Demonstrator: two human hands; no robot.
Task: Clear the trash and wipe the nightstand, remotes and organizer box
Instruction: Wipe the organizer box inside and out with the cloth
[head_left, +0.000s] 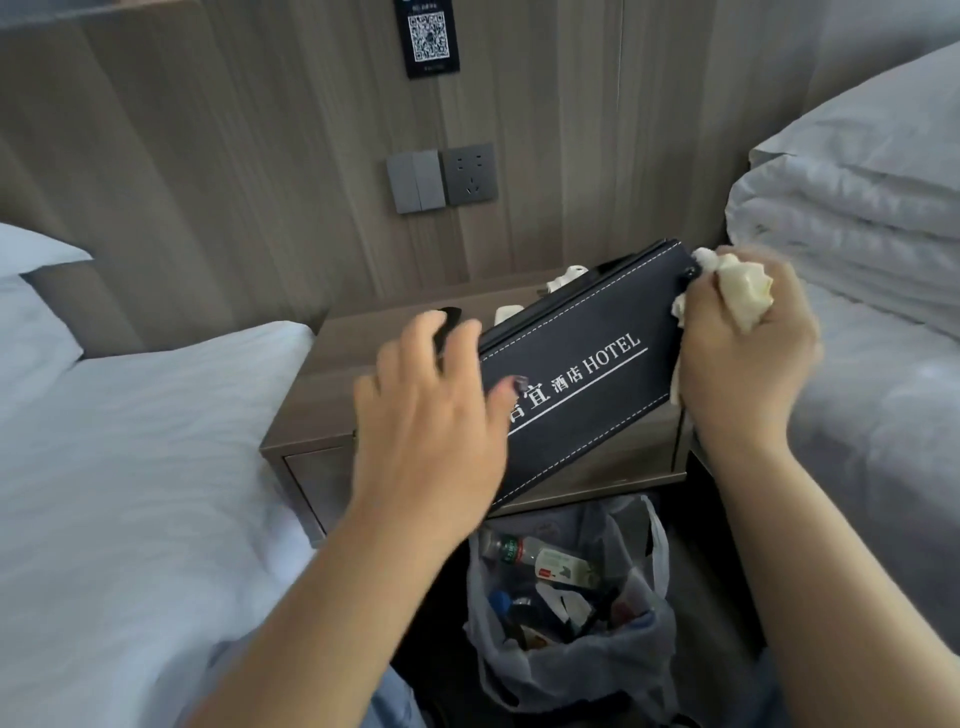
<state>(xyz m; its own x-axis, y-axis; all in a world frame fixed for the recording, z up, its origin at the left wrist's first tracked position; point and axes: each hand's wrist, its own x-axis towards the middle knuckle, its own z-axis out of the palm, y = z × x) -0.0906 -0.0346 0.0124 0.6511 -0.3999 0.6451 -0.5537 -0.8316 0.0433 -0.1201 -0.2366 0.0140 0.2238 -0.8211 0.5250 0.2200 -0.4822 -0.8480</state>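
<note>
A dark navy organizer box (582, 374) with white stitching and "HOTEL" lettering is tilted up above the wooden nightstand (332, 364). My left hand (431, 415) grips its left end, thumb on the front face. My right hand (743, 353) holds a crumpled cream cloth (737, 291) and presses it against the box's right end. White items (563, 278) lie on the nightstand behind the box, partly hidden. A small dark object (448, 325) shows behind my left fingers.
A trash bag (571, 670) with bottles and wrappers stands on the floor below the nightstand. White beds flank it, left (130, 441) and right (883, 364). Wall switches and a socket (441, 179) sit on the wood panel above.
</note>
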